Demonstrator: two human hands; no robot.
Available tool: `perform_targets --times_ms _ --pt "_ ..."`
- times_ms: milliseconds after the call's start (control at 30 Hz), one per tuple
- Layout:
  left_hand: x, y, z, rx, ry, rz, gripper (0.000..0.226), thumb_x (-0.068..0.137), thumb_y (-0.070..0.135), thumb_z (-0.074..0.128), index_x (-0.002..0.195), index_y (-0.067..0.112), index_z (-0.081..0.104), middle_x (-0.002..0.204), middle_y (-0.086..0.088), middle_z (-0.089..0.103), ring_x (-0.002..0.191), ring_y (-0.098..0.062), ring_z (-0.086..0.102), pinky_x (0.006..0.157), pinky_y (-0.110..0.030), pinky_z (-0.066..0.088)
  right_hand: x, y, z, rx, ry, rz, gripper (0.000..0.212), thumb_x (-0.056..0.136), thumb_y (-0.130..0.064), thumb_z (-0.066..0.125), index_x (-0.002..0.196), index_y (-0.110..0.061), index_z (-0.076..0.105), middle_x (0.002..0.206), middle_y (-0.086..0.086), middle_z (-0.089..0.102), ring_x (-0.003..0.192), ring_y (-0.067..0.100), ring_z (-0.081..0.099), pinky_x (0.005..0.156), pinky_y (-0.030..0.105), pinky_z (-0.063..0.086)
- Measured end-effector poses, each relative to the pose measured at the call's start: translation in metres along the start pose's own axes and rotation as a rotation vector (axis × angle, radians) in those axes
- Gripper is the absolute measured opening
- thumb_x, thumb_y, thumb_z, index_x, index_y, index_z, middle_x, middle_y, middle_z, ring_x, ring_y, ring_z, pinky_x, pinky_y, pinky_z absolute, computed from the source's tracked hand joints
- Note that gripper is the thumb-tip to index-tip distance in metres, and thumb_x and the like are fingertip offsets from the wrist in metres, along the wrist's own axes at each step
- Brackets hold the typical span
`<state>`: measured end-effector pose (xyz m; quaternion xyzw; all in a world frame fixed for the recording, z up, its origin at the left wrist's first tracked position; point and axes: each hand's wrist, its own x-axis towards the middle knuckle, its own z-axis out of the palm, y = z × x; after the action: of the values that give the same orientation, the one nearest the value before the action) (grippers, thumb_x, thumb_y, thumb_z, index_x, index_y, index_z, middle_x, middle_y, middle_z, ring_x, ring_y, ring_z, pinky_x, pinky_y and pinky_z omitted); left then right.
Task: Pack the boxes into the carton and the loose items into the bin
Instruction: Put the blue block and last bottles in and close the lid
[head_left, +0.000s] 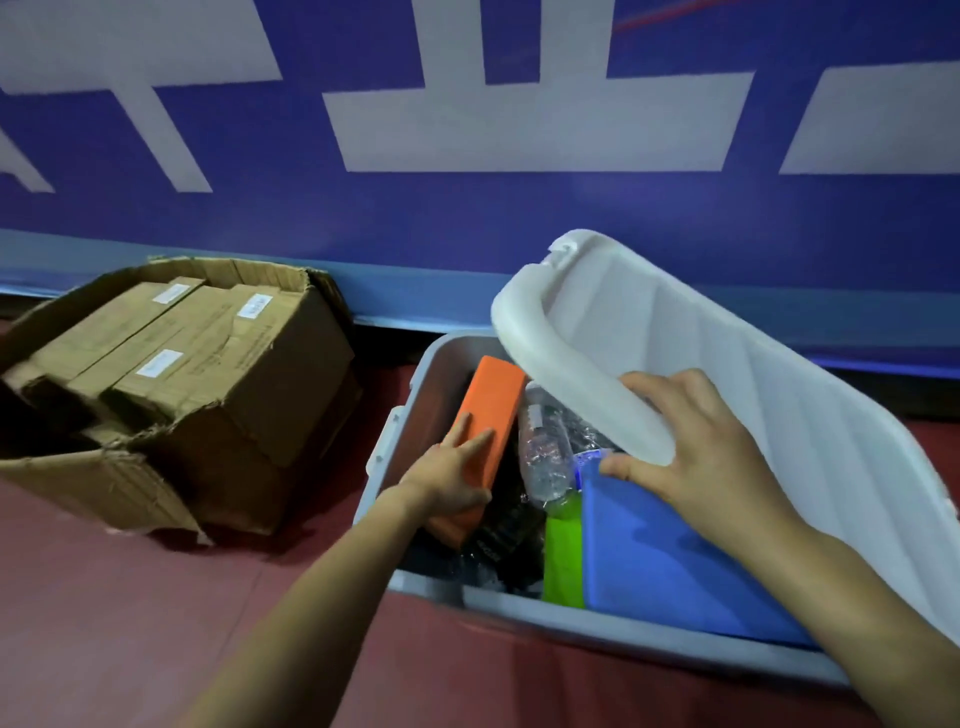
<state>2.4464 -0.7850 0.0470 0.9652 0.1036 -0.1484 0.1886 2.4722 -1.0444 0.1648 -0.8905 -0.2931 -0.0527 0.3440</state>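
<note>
A grey plastic bin stands on the floor at centre right. Inside it lie an orange block, a crumpled clear bottle, a green item, a blue block and dark packets. My left hand grips the near end of the orange block inside the bin. My right hand holds the rim of the white lid, which is tilted up over the bin's right side. A torn brown carton at left holds three brown boxes with white labels.
A blue wall with large white shapes runs behind both containers, with a lighter blue skirting along its base. The floor is dark red. The carton's front flap is bent outward over the floor.
</note>
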Motion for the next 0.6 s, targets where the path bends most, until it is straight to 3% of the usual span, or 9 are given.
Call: perform_targets --times_ms 100,133,200,233,300,400,467,533,600 --pt "-0.003 0.0 0.001 -0.289 -0.015 0.031 0.072 0.084 0.013 0.066 0.146 0.022 0.031 0.159 -0.005 0.002 0.14 -0.023 0.029 0.111 -0.029 0.029 -0.003 -0.006 0.007 -0.009 -0.121 -0.069 0.069 0.064 -0.049 0.077 0.126 -0.027 0.056 0.102 -0.004 0.042 0.094 0.017 0.052 0.082 0.033 0.044" --pt "-0.009 0.005 -0.003 -0.538 -0.008 0.015 0.055 0.086 0.005 0.061 0.138 0.017 0.046 0.155 -0.009 0.023 0.133 -0.022 0.038 0.105 -0.026 0.035 -0.002 -0.008 0.01 -0.016 -0.166 -0.103 0.07 0.064 -0.05 0.075 0.127 -0.028 0.055 0.101 -0.006 0.041 0.094 0.016 0.051 0.082 0.035 0.045" --pt "-0.022 0.012 -0.026 -1.174 0.042 -0.054 0.023 0.087 0.002 0.058 0.106 0.012 0.068 0.116 -0.008 0.066 0.102 -0.023 0.059 0.081 -0.028 0.051 0.0 -0.011 0.017 -0.057 -0.237 -0.162 0.069 0.068 -0.048 0.077 0.129 -0.03 0.053 0.101 -0.007 0.039 0.097 0.014 0.05 0.077 0.031 0.044" --pt "-0.029 0.009 -0.044 -1.405 0.078 -0.089 0.012 0.087 0.007 0.059 0.094 0.011 0.069 0.099 -0.009 0.07 0.089 -0.021 0.063 0.072 -0.029 0.052 -0.001 -0.014 0.02 -0.104 -0.246 -0.208 0.068 0.068 -0.048 0.077 0.129 -0.029 0.053 0.099 -0.006 0.041 0.096 0.016 0.052 0.072 0.028 0.043" --pt "-0.039 -0.008 -0.077 -1.611 0.063 -0.149 0.026 0.093 0.025 0.049 0.087 0.008 0.068 0.091 -0.012 0.066 0.08 -0.019 0.062 0.071 -0.03 0.046 -0.003 -0.021 0.034 -0.203 -0.218 -0.359 0.069 0.058 -0.052 0.077 0.119 -0.026 0.057 0.091 -0.002 0.048 0.082 0.019 0.059 0.059 0.026 0.045" --pt "-0.054 -0.032 -0.1 -1.463 -0.018 -0.309 0.055 0.1 0.044 0.029 0.091 0.006 0.068 0.099 -0.015 0.069 0.085 -0.024 0.067 0.076 -0.036 0.05 -0.013 -0.037 0.072 -0.237 -0.23 -0.464 0.076 0.049 -0.055 0.082 0.114 -0.024 0.058 0.084 0.001 0.051 0.07 0.019 0.057 0.052 0.026 0.046" --pt "-0.061 -0.034 -0.099 -1.149 -0.074 -0.423 0.047 0.097 0.047 0.038 0.098 0.009 0.066 0.108 -0.013 0.068 0.088 -0.023 0.067 0.08 -0.032 0.052 -0.022 -0.044 0.101 -0.27 -0.292 -0.404 0.082 0.046 -0.059 0.083 0.117 -0.026 0.06 0.084 0.004 0.052 0.07 0.021 0.055 0.054 0.03 0.048" --pt "-0.059 -0.033 -0.085 -0.7 -0.128 -0.499 0.036 0.096 0.042 0.045 0.12 0.017 0.053 0.122 -0.005 0.06 0.105 -0.024 0.06 0.082 -0.034 0.049 -0.035 -0.048 0.121 -0.343 -0.343 -0.341 0.088 0.039 -0.068 0.08 0.117 -0.03 0.063 0.081 0.001 0.052 0.067 0.019 0.056 0.053 0.029 0.049" --pt "-0.057 -0.033 -0.063 -0.24 -0.129 -0.46 0.044 0.096 0.031 0.046 0.136 0.016 0.036 0.134 -0.007 0.049 0.118 -0.028 0.051 0.084 -0.036 0.044 -0.043 -0.041 0.129 -0.172 -0.489 -0.21 0.081 0.064 -0.064 0.072 0.135 -0.034 0.049 0.1 0.0 0.048 0.093 0.02 0.055 0.08 0.031 0.049"
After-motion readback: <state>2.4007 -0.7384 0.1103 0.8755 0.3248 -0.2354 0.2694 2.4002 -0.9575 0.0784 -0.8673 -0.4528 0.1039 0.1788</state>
